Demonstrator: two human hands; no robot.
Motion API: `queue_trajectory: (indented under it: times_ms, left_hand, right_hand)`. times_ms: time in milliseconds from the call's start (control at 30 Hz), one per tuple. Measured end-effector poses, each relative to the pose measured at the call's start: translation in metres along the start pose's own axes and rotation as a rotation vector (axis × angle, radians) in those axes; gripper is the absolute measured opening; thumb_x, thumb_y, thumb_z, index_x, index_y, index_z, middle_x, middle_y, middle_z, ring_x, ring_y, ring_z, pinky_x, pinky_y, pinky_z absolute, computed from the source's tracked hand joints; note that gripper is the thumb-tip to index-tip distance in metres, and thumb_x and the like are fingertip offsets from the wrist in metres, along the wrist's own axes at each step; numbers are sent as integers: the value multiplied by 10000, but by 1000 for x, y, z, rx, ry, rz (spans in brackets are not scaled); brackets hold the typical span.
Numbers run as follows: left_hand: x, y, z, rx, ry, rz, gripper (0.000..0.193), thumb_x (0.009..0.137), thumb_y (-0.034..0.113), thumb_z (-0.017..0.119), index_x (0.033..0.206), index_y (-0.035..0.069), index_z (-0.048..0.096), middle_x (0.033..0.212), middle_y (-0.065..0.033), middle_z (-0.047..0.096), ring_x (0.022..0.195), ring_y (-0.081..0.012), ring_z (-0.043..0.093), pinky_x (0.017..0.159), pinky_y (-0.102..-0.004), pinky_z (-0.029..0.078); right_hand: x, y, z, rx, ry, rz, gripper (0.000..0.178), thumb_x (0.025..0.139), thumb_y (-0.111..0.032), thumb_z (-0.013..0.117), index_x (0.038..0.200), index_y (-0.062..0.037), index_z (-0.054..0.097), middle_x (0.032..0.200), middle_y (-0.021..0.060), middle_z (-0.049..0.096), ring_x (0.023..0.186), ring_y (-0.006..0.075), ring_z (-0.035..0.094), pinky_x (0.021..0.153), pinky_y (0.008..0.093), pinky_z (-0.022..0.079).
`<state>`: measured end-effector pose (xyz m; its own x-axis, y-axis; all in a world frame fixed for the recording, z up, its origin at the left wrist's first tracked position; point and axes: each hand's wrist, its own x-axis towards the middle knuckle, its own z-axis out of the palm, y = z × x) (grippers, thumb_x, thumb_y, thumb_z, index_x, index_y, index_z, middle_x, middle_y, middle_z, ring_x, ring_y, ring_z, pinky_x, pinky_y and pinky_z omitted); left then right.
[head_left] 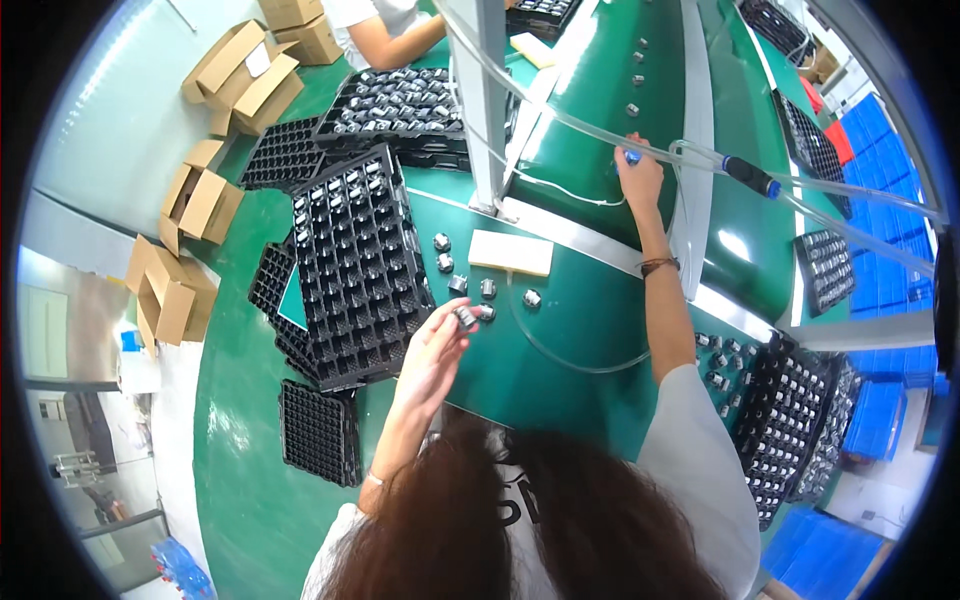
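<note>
Small metal part (465, 318) in left hand (432, 350) fingertips too small to identify. Right hand (640, 178) grip on blue-tipped tool (632, 157) unclear. Co-worker's arm (395, 45) cut off by top edge.

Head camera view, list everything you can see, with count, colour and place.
Small metal parts: several, silver, loose on the green table by the left hand.
Compartment trays: several, black, stacked left of centre; more at right.
Cardboard boxes: several, brown, open, far left.
Flat pad: one, cream, centre.
Clear hose: one, across the top, with a blue-tipped nozzle.
Crates: blue, far right.
Another person's arm: top.
Left hand: holds one metal part.
Right hand: on the hose.
</note>
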<state>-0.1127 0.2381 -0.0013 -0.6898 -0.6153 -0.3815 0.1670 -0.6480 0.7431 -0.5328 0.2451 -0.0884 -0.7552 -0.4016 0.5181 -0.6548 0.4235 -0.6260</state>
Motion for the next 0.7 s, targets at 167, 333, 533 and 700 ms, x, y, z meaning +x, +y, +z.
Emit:
queue_trajectory:
  times_ms: [167, 333, 533, 700]
  left_hand:
    - [13, -11, 12, -55, -54, -30, 343, 917, 195, 521, 1222, 44, 489, 1149, -66, 569, 955, -92, 541, 789, -194, 414]
    - [25, -21, 10, -65, -23, 34, 351, 908, 157, 532, 1234, 38, 483, 1142, -50, 577, 985, -99, 545, 846, -207, 414]
    - [34, -28, 14, -64, 3, 40, 287, 894, 145, 557, 1155, 24, 557, 1059, -10, 590, 969, -95, 541, 856, -228, 417]
    - [30, -31, 18, 25, -11, 86, 304, 888, 150, 571, 1154, 3, 558, 1034, -21, 608, 943, -75, 535, 844, -227, 415]
  right_hand:
    - [3, -3, -13, -63, 28, 23, 330, 780, -287, 629, 1017, -67, 560, 907, 154, 630, 834, 362, 599, 764, 434, 467]
    - [-37, -68, -51, 649, -25, 230, 344, 839, -292, 611, 1040, -17, 563, 919, 63, 590, 823, 168, 567, 733, 286, 441]
    - [-145, -139, -71, 1115, -644, 401, 153, 873, -156, 503, 974, -47, 542, 900, 13, 524, 811, 67, 502, 702, 203, 419]
    - [-168, -168, -84, 1185, -748, 216, 143, 836, -79, 513, 951, -2, 547, 891, 36, 562, 807, 92, 523, 730, 224, 429]
